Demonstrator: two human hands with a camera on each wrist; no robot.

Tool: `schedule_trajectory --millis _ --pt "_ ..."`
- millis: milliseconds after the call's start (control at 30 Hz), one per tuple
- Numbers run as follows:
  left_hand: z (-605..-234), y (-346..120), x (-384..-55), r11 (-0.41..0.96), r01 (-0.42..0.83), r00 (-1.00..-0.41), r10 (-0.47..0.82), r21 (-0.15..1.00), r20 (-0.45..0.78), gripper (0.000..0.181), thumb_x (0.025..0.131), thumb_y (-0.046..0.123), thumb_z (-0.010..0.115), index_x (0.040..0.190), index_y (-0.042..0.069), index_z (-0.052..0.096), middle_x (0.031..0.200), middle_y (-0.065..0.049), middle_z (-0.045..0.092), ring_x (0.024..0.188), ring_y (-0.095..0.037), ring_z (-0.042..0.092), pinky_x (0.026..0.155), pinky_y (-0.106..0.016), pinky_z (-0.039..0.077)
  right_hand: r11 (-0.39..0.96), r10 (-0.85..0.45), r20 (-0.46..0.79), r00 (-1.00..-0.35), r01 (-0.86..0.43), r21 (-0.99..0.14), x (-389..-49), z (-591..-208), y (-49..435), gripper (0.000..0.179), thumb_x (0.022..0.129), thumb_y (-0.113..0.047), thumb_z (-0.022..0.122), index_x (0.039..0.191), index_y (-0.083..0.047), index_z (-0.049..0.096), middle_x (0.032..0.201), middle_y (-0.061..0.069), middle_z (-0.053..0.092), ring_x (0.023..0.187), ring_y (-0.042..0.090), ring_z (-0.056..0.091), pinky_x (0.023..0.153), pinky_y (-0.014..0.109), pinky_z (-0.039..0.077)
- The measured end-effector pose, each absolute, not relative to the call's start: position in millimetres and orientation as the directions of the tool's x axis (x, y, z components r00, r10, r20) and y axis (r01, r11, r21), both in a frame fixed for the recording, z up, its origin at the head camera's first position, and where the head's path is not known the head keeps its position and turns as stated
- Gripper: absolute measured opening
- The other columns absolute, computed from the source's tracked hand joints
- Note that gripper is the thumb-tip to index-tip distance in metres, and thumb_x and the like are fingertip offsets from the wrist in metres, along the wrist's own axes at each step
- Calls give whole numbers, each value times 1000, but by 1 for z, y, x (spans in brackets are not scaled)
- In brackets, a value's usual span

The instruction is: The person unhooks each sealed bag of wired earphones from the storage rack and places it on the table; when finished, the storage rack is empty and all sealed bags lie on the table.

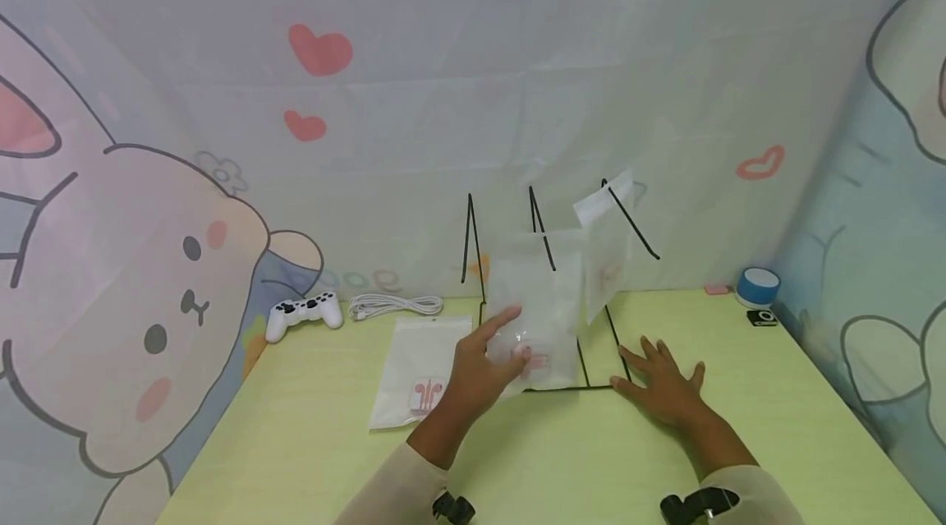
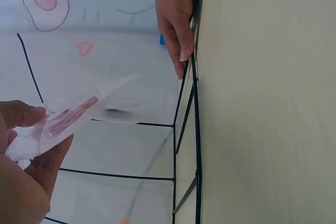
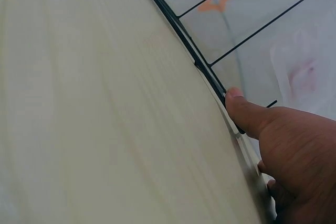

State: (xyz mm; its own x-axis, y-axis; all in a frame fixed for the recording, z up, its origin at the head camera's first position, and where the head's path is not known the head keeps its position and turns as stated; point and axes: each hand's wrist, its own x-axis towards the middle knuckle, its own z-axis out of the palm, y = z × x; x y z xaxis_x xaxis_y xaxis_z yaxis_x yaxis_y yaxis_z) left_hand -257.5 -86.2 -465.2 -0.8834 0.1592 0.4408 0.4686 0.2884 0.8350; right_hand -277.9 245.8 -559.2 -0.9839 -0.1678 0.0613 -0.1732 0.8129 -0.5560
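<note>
A black wire display rack (image 1: 572, 389) stands on the table, with three hooks rising at its back. From the middle hook hangs a white zip bag of earphones (image 1: 539, 283). My left hand (image 1: 476, 373) pinches its lower part between thumb and fingers; the left wrist view shows the bag (image 2: 71, 121) tilted between them. Another white bag (image 1: 608, 254) hangs askew on the right hook. With fingers spread, my right hand (image 1: 661, 385) rests at the rack's front right corner, and its thumb (image 3: 244, 111) touches the base wire.
A third bag of earphones (image 1: 421, 352) lies flat left of the rack. Behind it are a coiled white cable (image 1: 395, 306) and a white game controller (image 1: 305, 315). A blue tape roll (image 1: 757, 288) and a small black item (image 1: 761, 318) sit at the back right.
</note>
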Motion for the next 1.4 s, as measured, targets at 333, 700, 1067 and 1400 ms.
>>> schedule_trajectory --millis 333,700,1067,1400 --pt "-463 -91 -242 248 418 -905 201 874 376 61 92 9 86 149 24 70 155 -6 67 114 -16 67 85 -18 56 814 -167 59 -984 -172 -555 -278 -560 246 79 105 -62 62 166 -16 47 177 33 22 164 62 9 108 97 -13" --pt "-464 -95 -232 134 357 -909 276 924 311 60 95 9 84 151 19 67 142 -22 71 96 -7 74 82 -20 61 811 -167 53 -985 -167 -561 -278 -563 246 79 105 -63 63 166 -16 48 178 31 22 164 62 9 108 97 -14" --pt "-461 -98 -223 107 415 -863 361 904 354 58 97 7 81 153 14 65 158 -15 62 99 -3 74 86 -22 62 813 -163 50 -985 -163 -559 -278 -558 246 79 105 -62 63 167 -16 47 178 31 21 165 61 8 109 96 -14" --pt "-466 -102 -219 129 520 -815 371 844 445 57 95 7 83 149 14 68 153 -9 68 142 -14 62 115 -20 49 812 -156 63 -986 -164 -559 -279 -561 247 78 105 -62 63 166 -16 47 178 32 22 164 61 9 110 95 -16"
